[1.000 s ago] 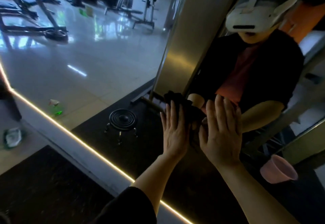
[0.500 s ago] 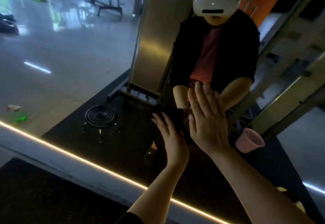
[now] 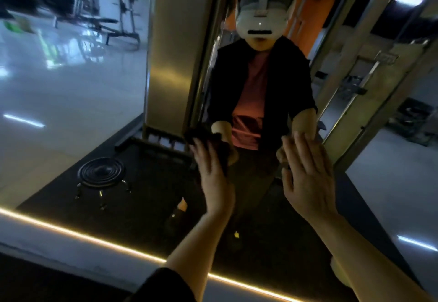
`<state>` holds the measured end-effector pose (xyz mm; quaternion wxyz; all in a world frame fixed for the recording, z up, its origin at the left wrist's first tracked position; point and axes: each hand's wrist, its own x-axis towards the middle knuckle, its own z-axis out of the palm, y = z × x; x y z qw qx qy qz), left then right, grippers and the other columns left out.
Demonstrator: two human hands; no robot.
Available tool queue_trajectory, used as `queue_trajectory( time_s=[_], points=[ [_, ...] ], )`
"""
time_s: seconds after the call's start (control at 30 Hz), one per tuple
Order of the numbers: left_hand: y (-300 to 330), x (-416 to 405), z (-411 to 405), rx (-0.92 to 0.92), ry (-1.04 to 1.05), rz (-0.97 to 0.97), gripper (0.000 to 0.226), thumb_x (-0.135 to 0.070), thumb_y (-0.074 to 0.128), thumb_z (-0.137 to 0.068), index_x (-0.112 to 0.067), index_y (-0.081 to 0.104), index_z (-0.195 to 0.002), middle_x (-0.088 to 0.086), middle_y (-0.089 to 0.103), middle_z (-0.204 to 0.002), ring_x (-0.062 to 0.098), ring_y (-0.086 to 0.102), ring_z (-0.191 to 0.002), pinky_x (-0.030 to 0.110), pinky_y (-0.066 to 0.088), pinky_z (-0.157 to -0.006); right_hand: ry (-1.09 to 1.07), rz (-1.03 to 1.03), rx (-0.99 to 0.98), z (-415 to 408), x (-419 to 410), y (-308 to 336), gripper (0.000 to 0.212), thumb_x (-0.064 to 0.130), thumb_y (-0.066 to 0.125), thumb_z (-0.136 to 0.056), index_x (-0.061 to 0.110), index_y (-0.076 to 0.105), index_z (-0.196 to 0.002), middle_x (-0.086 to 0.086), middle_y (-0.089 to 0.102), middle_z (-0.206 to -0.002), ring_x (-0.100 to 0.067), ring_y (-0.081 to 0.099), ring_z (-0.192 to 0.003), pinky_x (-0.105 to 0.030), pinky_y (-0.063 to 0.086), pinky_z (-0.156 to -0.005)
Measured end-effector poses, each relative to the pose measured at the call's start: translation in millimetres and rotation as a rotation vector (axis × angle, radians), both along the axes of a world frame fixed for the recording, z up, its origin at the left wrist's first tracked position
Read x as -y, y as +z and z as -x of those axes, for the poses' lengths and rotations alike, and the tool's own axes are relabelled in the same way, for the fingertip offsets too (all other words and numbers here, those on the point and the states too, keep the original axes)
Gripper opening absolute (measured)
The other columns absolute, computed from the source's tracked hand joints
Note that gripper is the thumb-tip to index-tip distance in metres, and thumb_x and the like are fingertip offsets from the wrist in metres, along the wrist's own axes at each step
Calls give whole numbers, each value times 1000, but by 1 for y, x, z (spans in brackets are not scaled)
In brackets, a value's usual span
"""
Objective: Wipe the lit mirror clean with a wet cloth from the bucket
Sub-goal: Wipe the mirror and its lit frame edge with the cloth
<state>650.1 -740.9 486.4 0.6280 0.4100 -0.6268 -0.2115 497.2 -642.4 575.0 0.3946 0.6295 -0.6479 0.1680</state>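
The large mirror [image 3: 71,93] fills the view, with a glowing yellow light strip [image 3: 71,231] along its lower edge. A dark cloth [image 3: 208,139] lies flat against the glass, and my left hand [image 3: 214,178] presses it there with straight fingers. My right hand [image 3: 305,178] rests flat on the glass further right, fingers straight, holding nothing. The bucket is out of view.
The mirror reflects a person in a white headset, a metal pillar [image 3: 175,64], a round black stool [image 3: 102,171] on a dark mat, a shiny gym floor with equipment at the far left, and glass doors on the right.
My hands have drawn apart: the left one slid the cloth leftward over the glass, and the right hand has shifted to the right. The view has panned right, and the pink cup's reflection is gone.
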Motion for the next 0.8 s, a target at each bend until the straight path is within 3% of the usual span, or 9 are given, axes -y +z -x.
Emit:
queue_trajectory(
  time_s=[0.1,0.17,0.23,0.33,0.47,0.53,0.6,0.73,0.8],
  points=[
    [-30,-47,44,106,-179,69,75,-20,45,-96,-19,1,-157,-4,-19,-163,23,-16,-150,29,6,-118,80,-25,-38,20,-8,2,65,19,55,-92,8,35,-152,-12,21,-163,-26,16,-152,-47,17,-122],
    [-39,-39,39,109,-99,30,81,-14,52,-95,-21,-1,-157,-2,-19,-163,23,-17,-150,45,7,-120,116,-54,-50,33,-15,5,64,20,55,-92,8,35,-152,-11,22,-163,-26,16,-152,-50,19,-121],
    [-26,-18,22,2,39,-232,88,0,51,-92,-22,-5,-157,-1,-23,-162,23,-18,-149,56,14,-120,124,-80,-48,46,-25,6,64,21,54,-92,8,36,-151,-11,22,-163,-25,15,-152,-52,21,-120],
    [14,-4,14,-240,128,-632,91,16,41,-89,-22,-9,-155,-1,-27,-160,23,-14,-149,47,13,-122,133,-81,-11,63,-38,1,65,20,54,-90,6,36,-151,-11,23,-162,-26,15,-152,-48,17,-122],
    [29,-59,71,-99,34,-365,95,11,46,-91,-35,-13,-149,-9,-30,-156,14,-19,-146,42,12,-121,180,-94,116,64,-44,-9,61,22,51,-92,10,37,-150,-11,23,-162,-26,16,-152,-47,21,-121],
    [23,-96,95,-24,-213,-205,79,-14,49,-98,-36,-5,-152,-12,-19,-161,7,-13,-148,38,12,-122,259,-111,246,56,-46,-20,51,26,45,-98,14,42,-147,-7,29,-160,-23,25,-149,-44,33,-116],
    [34,-122,101,-151,-502,-149,59,-35,42,-102,-38,13,-153,-13,6,-164,2,10,-149,34,22,-120,398,-133,494,46,-52,-34,48,32,40,-100,20,45,-146,1,38,-156,-14,37,-142,-40,43,-110],
    [49,-130,72,-257,-729,-211,51,-6,34,-104,-28,35,-150,-9,42,-151,9,39,-140,34,40,-112,632,-148,1134,24,-53,-38,42,29,50,-100,25,48,-142,11,46,-148,-2,43,-136,-37,41,-112],
    [63,-123,50,-305,-720,-204,55,3,35,-99,-32,44,-142,1,57,-138,21,54,-129,38,50,-99,680,-140,1273,8,-47,-22,41,13,57,-97,24,53,-137,11,53,-142,-1,49,-131,-35,43,-111]
  ],
)
